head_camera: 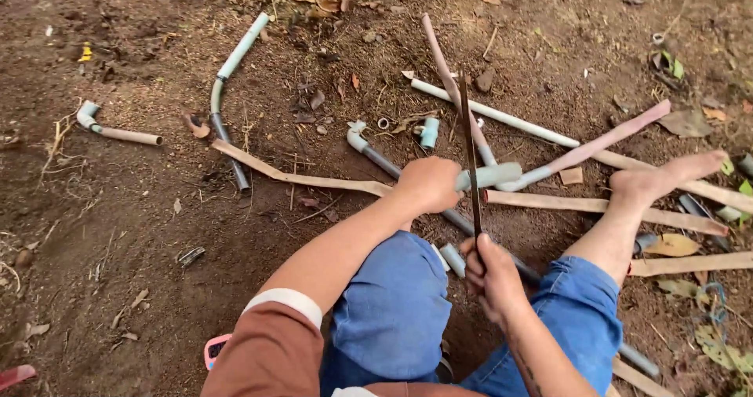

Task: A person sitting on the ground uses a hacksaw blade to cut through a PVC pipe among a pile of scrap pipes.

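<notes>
My left hand [429, 183] is closed around a short pale green pipe piece [496, 175], held level above the ground in front of my knees. My right hand [490, 271] grips the lower end of a thin dark saw blade [471, 154], which stands nearly upright and crosses the pipe piece just right of my left fist. I sit on the dirt in blue trousers [392, 311], with my bare right foot [667, 179] stretched out to the right.
Brown soil is strewn with pipe offcuts: a bent grey-green pipe [229, 75] at upper left, a short elbow piece [110, 126] at far left, long white and pinkish pipes [549, 138] beyond my hands, flat tan strips [298, 177], dry leaves. A pink object [216, 350] lies by my left elbow.
</notes>
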